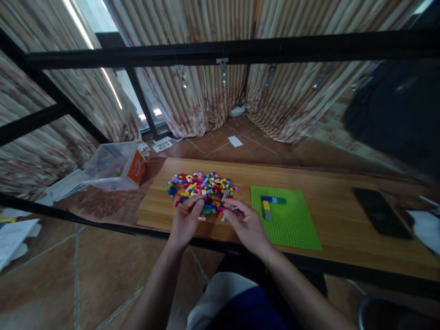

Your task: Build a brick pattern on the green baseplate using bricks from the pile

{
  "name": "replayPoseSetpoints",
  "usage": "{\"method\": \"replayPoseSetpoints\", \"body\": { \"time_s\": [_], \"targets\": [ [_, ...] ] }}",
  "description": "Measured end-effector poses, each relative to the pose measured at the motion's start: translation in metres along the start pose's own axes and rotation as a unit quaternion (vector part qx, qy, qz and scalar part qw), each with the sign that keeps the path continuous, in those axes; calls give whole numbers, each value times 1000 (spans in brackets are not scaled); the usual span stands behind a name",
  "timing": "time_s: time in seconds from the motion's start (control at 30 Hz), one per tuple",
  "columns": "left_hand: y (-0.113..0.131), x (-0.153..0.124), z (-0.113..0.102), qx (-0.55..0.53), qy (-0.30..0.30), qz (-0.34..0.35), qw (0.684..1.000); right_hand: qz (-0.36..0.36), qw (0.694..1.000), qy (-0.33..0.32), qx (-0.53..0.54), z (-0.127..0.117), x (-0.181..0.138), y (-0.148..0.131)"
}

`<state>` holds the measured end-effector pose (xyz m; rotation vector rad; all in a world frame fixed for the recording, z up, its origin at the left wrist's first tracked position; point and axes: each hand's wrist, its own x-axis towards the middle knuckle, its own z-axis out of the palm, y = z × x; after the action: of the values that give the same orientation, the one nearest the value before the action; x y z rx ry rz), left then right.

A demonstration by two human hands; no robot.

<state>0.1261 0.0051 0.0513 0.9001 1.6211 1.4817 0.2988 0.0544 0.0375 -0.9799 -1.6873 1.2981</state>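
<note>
A heap of small mixed-colour toy building bricks lies on the wooden table, and both hands are at its near side. My left hand is closed, thumb and forefinger pinched together at the heap's edge; whatever is between them is too small or hidden. My right hand has its fingers curved and apart over the right side of the heap. Just beyond its fingertips is a pale grey brick. To the right lies a green baseplate, bearing a blue-and-green row and a yellow-and-grey row that meet at a corner.
The long wooden table has a dark flat object on its right part. Left of the table stands a clear plastic box with an orange label. A dark metal bar crosses in front of the curtains. Papers lie about.
</note>
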Motion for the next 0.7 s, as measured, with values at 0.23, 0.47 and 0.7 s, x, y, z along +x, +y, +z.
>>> {"method": "replayPoseSetpoints", "body": {
  "time_s": [0.23,0.47,0.7],
  "targets": [
    [4,-21,30,6,-120,13,993,5,996,6,91,-4,-4,-2],
    [-8,-34,44,28,-103,38,994,50,989,65,120,-6,-17,6],
    [-26,-34,54,65,-106,70,990,125,962,126,205,-6,-23,17]
  ]
}}
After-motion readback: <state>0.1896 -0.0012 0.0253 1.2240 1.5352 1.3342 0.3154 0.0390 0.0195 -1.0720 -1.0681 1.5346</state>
